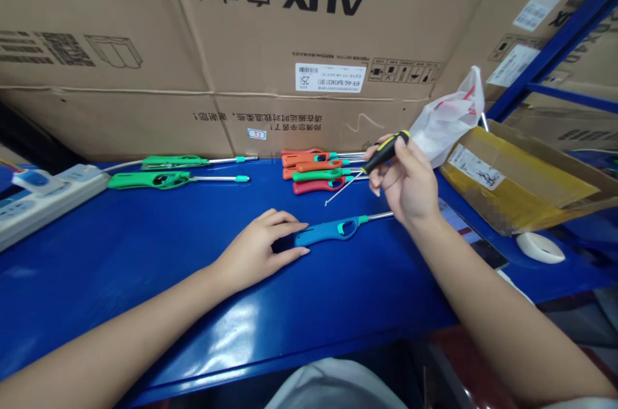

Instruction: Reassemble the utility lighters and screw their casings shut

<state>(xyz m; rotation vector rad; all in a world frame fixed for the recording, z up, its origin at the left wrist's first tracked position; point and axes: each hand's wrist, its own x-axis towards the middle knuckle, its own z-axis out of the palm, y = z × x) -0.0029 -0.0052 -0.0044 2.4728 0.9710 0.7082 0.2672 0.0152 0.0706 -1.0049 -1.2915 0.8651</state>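
Observation:
A blue long-necked lighter [326, 230] lies on the blue tabletop, its metal neck pointing right. My left hand [263, 247] pinches the rear end of its handle between thumb and fingers. Raised above the table, my right hand [410, 180] is closed on a screwdriver [386, 152] with a black and yellow handle. The thin shaft slants down to the left, its tip above the blue lighter and apart from it. Behind lies a pile of red, orange and green lighters [316, 175]. Two green lighters [149, 180] with teal tips lie at the left.
A power strip [53, 196] with a plug sits at the left edge. To the right stand a plastic bag [447, 125], an open cardboard box [521, 183] and a white tape-like ring [541, 248]. A large AUX carton [232, 29] walls off the back.

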